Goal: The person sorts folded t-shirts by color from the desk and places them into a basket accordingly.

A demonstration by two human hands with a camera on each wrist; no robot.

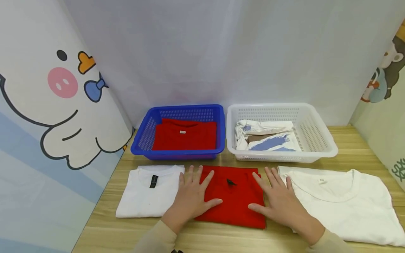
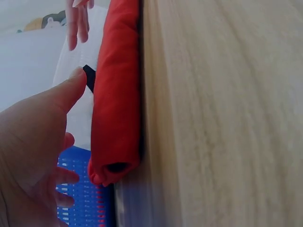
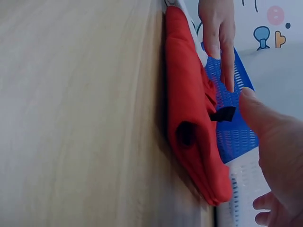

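Note:
A folded red shirt (image 1: 235, 207) with a dark neck tag lies flat on the table between my two hands. Over its left edge my left hand (image 1: 193, 195) is spread, fingers straight and pointing toward the baskets. At the shirt's right edge, my right hand (image 1: 280, 200) spreads its fingers the same way. Neither hand grips anything. The left wrist view shows the red shirt (image 2: 116, 94) from its near side, with the left thumb above it. In the right wrist view, the right thumb points across the red shirt (image 3: 187, 94), whose black tag (image 3: 223, 114) sticks up.
A folded white shirt (image 1: 143, 200) lies to the left, and a larger white shirt (image 1: 351, 211) to the right. Behind stand a blue basket (image 1: 180, 154) with a red shirt inside and a white basket (image 1: 322, 140) holding a folded printed shirt. A pale curtain (image 1: 221, 52) hangs at the back.

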